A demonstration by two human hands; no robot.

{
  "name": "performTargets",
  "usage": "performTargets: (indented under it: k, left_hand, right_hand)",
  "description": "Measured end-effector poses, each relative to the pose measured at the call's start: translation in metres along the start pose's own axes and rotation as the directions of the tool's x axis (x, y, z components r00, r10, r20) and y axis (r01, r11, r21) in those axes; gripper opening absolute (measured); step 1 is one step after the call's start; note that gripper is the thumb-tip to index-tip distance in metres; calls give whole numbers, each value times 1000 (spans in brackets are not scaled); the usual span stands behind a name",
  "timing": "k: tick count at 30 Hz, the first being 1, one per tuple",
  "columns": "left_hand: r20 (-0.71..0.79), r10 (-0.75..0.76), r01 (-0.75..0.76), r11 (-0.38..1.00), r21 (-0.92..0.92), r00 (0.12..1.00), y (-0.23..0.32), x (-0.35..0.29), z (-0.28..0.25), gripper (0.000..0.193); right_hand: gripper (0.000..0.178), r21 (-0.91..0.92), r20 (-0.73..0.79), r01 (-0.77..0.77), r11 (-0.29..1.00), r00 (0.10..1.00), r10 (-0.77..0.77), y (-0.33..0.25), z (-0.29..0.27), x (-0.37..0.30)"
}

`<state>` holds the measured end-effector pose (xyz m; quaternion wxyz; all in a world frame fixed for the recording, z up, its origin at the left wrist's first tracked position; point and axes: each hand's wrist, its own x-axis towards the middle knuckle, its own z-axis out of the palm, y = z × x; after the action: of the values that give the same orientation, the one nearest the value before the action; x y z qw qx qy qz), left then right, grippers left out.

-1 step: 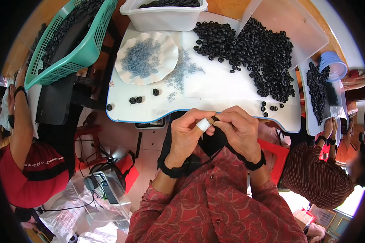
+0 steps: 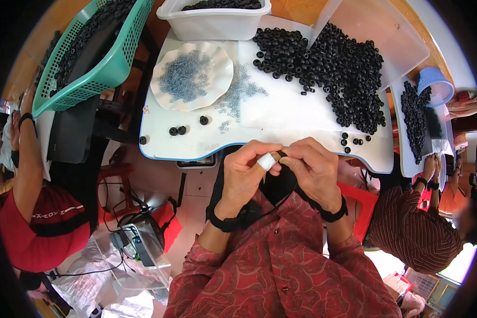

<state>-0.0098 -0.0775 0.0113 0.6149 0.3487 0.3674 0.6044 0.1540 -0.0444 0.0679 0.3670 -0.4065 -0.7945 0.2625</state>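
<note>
**Your left hand and right hand meet on a small dark piece**

Starting at the left, the green basket of black parts sits where it was in the earlier frame. The scalloped plate of tiny translucent pieces is likewise unmoved on the worktop, with a few loose black parts below it.

Your left fingers, a white wrap around one, have shifted very slightly; they're closed in a pinch at the dark piece. It lies between your fingertips, just off the worktop's near edge, mostly hidden. Your right thumb and fingers pinch its other side, almost unchanged.

Farther right, the heap of black rings and the clear bin behind it match the earlier frame.
</note>
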Motion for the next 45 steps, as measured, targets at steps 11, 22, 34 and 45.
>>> performTargets:
  k: [11, 22, 34, 45]
  left_hand:
    - [-26, 25, -28, 995, -101, 999, -2, 14, 6, 19]
    - [-48, 13, -23, 974, -226, 999, -4, 9, 14, 19]
    - [-20, 123, -122, 992, 43, 992, 5, 6, 6, 18]
    - [2, 182, -161, 861, 483, 983, 7, 57, 0, 25]
  right_hand:
    - [17, 54, -101, -41, 998, 994, 47, 2, 6, 2]
    - [9, 284, -89, -169, 944, 975, 201, -2, 5, -1]
    - [8, 268, 0, -196, 943, 979, 203, 2, 5, -2]
    - [15, -105, -165, 29, 994, 985, -46, 53, 26, 24]
